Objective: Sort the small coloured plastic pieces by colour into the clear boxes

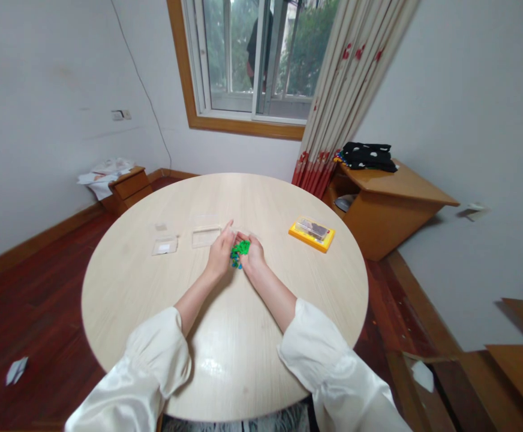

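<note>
Fingers [226,233] of two hands [219,257], one green cluster [242,247] between.

The left forearm [195,300] and right forearm [274,294] reach forward, slanting inward. The left hand [219,255] is tipped on edge, fingers extended, close beside the right hand [254,254], which is cupped with its palm up.

The green pieces [243,247] near the person's right hand [255,254] are too small to tell singly (the blue ones [236,262] below blur together). Both white sleeves [333,360] run off the bottom edge, the curtain [346,72] off the top, and the window frame [260,60] partly hides someone outside [251,54].
</note>
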The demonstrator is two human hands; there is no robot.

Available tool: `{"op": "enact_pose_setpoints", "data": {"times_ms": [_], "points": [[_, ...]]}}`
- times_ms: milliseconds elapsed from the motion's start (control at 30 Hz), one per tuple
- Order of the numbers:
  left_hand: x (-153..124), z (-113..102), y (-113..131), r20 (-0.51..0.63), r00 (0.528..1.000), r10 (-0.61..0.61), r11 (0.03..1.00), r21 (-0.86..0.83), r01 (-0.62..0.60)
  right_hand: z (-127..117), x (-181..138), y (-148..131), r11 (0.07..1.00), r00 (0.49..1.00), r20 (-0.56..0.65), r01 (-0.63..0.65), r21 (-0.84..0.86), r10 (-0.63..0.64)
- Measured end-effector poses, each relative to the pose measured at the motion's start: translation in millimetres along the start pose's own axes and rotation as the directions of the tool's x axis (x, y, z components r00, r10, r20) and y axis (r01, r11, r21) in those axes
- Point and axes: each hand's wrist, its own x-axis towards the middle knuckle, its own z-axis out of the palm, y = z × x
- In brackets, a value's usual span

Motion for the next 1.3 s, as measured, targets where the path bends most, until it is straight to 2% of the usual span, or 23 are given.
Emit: {"op": "enact_pose_setpoints", "data": {"times_ms": [67,167,333,433,533,633,700,767,800,833,900,967,1033,1100,1200,1233,1300], "points": [[7,-2,-5,-0.043,0.985,-0.167,0.960,-0.233,0.152,-1,-1,-7,0.995,0.999,-0.045,-0.027,-0.092,0.023],[13,-6,-7,-0.034,0.934,-0.356,0.812,-0.506,0.292,-3,-4,-13,0.966,1.000,-0.007,0.021,-0.259,-0.023],[17,-17,3,0.012,0.877,-0.479,0.632,-0.689,0.355,-5,-5,-19,0.884,0.993,0.096,0.110,-0.455,-0.074],[20,-25,8,0.058,0.861,-0.505,0.548,-0.749,0.372,-4,-9,-26,0.807,0.966,0.229,0.228,-0.544,-0.119],[22,-29,11,0.109,0.844,-0.524,0.441,-0.814,0.379,-3,-19,-36,0.618,0.893,0.407,0.433,-0.656,-0.194],[24,-25,14,0.174,0.833,-0.525,0.363,-0.839,0.404,-2,-28,-46,0.316,0.759,0.608,0.651,-0.691,-0.234],[26,-19,17,0.248,0.826,-0.506,0.351,-0.816,0.460,-1,-30,-52,0.132,0.681,0.697,0.730,-0.671,-0.224],[29,-14,19,0.296,0.811,-0.505,0.377,-0.770,0.515,-2,-26,-60,0.020,0.639,0.740,0.760,-0.650,-0.208],[30,-13,18,0.282,0.807,-0.520,0.415,-0.742,0.527,-3,-22,-63,-0.013,0.631,0.748,0.762,-0.647,-0.207],[31,-13,16,0.235,0.809,-0.538,0.475,-0.709,0.522,-5,-16,-67,-0.039,0.629,0.747,0.759,-0.650,-0.213],[28,-17,10,0.066,0.839,-0.540,0.653,-0.597,0.467,-11,-3,-75,-0.091,0.640,0.730,0.734,-0.674,-0.240],[20,-26,1,-0.110,0.882,-0.458,0.831,-0.406,0.381,-20,13,-80,-0.143,0.671,0.696,0.686,-0.713,-0.255],[7,-37,-8,-0.197,0.912,-0.360,0.924,-0.208,0.321,-30,27,-82,-0.188,0.703,0.674,0.647,-0.739,-0.229],[-6,-47,-16,-0.204,0.938,-0.280,0.960,-0.074,0.270,-38,38,-80,-0.213,0.732,0.656,0.622,-0.754,-0.186],[-18,-53,-22,-0.140,0.975,-0.174,0.982,0.054,0.183,-47,45,-72,-0.213,0.757,0.638,0.606,-0.767,-0.144],[-19,-52,-23,-0.115,0.982,-0.152,0.983,0.086,0.163,-48,45,-69,-0.204,0.748,0.643,0.612,-0.764,-0.164],[-17,-48,-26,-0.060,0.990,-0.127,0.981,0.138,0.134,-48,39,-61,-0.173,0.699,0.676,0.655,-0.736,-0.232]]}}
